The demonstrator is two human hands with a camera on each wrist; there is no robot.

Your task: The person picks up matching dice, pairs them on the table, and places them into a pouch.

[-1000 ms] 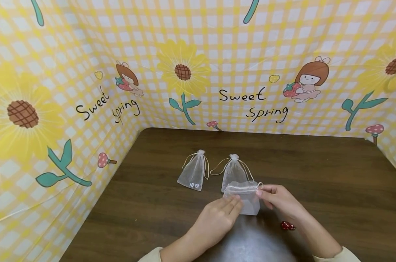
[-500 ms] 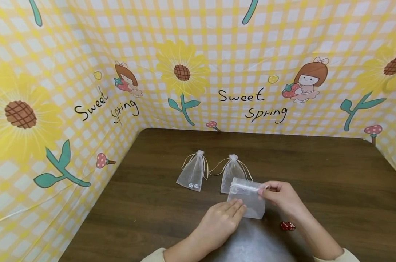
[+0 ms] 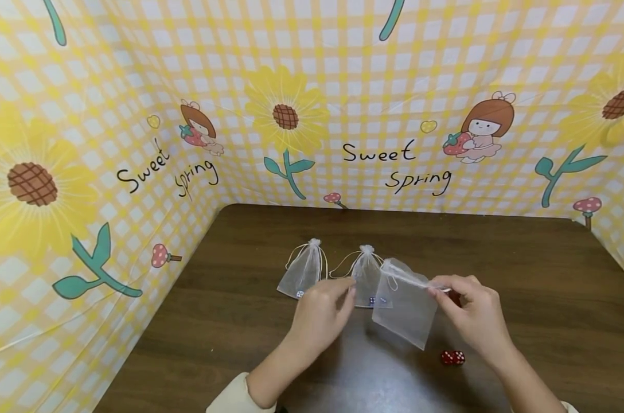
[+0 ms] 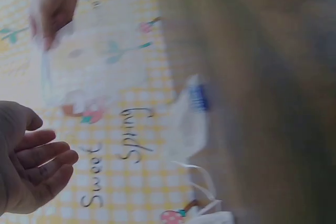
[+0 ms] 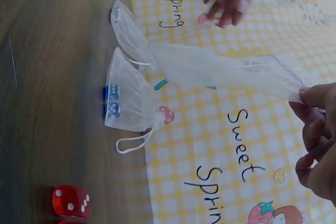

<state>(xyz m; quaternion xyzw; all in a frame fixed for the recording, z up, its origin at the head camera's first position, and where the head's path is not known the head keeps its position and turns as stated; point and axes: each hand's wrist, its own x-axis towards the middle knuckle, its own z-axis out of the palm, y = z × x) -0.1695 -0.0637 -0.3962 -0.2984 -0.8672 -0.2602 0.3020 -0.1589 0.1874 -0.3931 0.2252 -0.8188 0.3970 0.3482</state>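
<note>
An unfilled white sheer drawstring bag [image 3: 406,307] hangs from my right hand [image 3: 474,307], whose thumb and fingers pinch it by a top corner. My left hand [image 3: 319,315] is off the bag, to its left, with fingers loosely bent and nothing between them; the left wrist view shows this hand [image 4: 39,161] relaxed. Behind the hands lie two cinched sheer bags. The left bag [image 3: 300,269] has white dice in it, partly hidden by my left hand. In the other bag [image 3: 365,281] are blue dice [image 5: 113,100]. Two red dice [image 3: 452,358] lie near my right wrist.
All of this rests on a dark brown wooden table [image 3: 214,327]. A yellow checked cloth [image 3: 374,86] with printed flowers and lettering stands as a wall behind and at both sides.
My left hand has let go of the sheer bag and moved up and left. My right hand has lifted the bag off the table, and it now hangs tilted.
</note>
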